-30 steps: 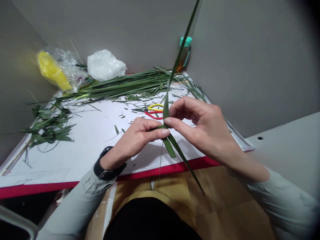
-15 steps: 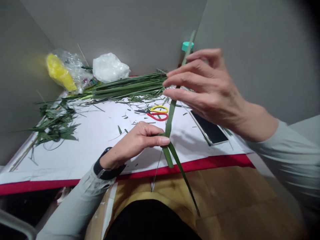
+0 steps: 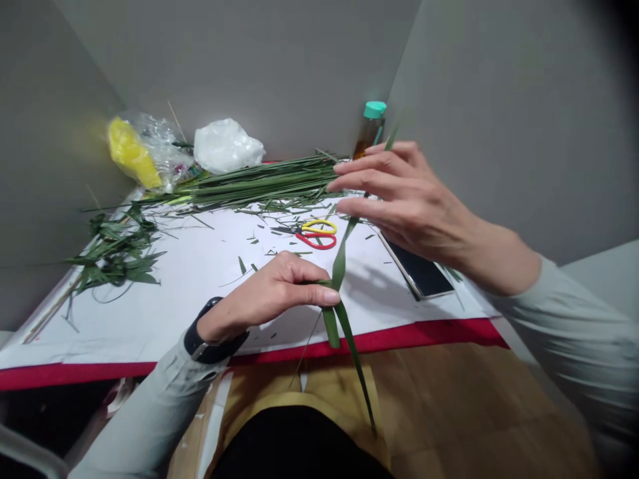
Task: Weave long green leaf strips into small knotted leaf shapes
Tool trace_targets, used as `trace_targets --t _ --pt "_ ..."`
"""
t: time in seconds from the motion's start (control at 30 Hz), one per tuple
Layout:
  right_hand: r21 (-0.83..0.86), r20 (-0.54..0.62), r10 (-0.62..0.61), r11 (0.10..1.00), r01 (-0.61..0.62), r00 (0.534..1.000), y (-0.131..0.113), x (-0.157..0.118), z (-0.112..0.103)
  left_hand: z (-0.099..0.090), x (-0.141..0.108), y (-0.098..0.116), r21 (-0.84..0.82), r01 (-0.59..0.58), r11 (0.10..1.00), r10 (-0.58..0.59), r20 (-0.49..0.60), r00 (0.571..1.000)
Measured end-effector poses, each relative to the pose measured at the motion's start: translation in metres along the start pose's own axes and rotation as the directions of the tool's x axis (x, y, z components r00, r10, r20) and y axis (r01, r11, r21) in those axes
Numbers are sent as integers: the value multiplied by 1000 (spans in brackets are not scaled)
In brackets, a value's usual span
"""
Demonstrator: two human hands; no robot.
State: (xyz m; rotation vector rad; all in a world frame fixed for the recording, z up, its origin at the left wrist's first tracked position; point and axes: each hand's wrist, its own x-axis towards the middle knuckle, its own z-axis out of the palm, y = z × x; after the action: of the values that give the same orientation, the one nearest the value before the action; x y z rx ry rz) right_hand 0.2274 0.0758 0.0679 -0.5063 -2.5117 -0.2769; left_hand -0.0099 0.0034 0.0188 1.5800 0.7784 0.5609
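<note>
Green leaf strips cross at the thumb of my left hand, which pinches them above the table's front edge. Two ends hang down, the longer one reaching below the table edge. The upper strip rises to my right hand, passing behind its fingers, with the tip showing above them. My right hand's fingers are spread loosely; its thumb is hidden, and its grip on the strip is partly out of sight. Scissors with yellow and red handles lie on the white table behind my left hand.
Long leaves lie bundled at the back. Woven leaf pieces are on the left, plastic bags behind. A phone lies at right, and a bottle with a teal cap stands at the back.
My right hand has moved down and slightly left, and the upper strip now looks twisted. The view has shifted, showing more of the bottle. My left hand keeps its pinch.
</note>
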Motion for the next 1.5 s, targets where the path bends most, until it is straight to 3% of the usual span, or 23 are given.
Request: trace_targets --t 0.13,0.3,0.33,0.5,0.63,0.8,0.93,1.03,1.13,1.23,1.33,1.5 --pt "-143 -32 87 986 -90 996 5 -5 -17 -3 0 -2 -24 7 1000 -9 -70 998" --pt "-259 -108 -7 966 -21 994 -25 -22 -28 -8 4 -7 -46 -8 999 0 -174 985" --pt "-228 -147 -60 973 25 987 -33 -27 -25 -9 4 -8 -47 -12 999 3 -186 983" --pt "-25 -280 105 993 -116 954 -58 -45 4 -10 4 -9 -47 -41 998 31 -203 979" --pt "146 -386 306 952 -270 871 -65 -46 23 -5 4 -4 -27 -51 998 46 -161 986" --pt "324 -456 423 898 -297 783 -87 -30 36 0 8 0 -19 -78 997 75 -142 987" --pt "517 -406 514 811 -274 755 -100 -27 41 -1 10 -2 -21 -128 992 122 -183 975" --pt "578 -346 607 738 -348 715 -103 -31 41 -1 9 -3 -4 -134 991 131 -205 970" --pt "674 -211 691 615 -409 692 -104 -32 38 0 9 -2 -11 -131 991 127 -183 975" --pt "722 -106 706 539 -434 700 -105 -29 32 2 10 1 -37 -131 991 123 -160 979" --pt "706 -64 692 541 -457 719 -106 -27 26 4 10 2 -48 -130 990 121 -160 980" --pt "559 -129 641 677 -478 756 -107 -29 24 9 11 2 -37 -131 991 122 -179 976"
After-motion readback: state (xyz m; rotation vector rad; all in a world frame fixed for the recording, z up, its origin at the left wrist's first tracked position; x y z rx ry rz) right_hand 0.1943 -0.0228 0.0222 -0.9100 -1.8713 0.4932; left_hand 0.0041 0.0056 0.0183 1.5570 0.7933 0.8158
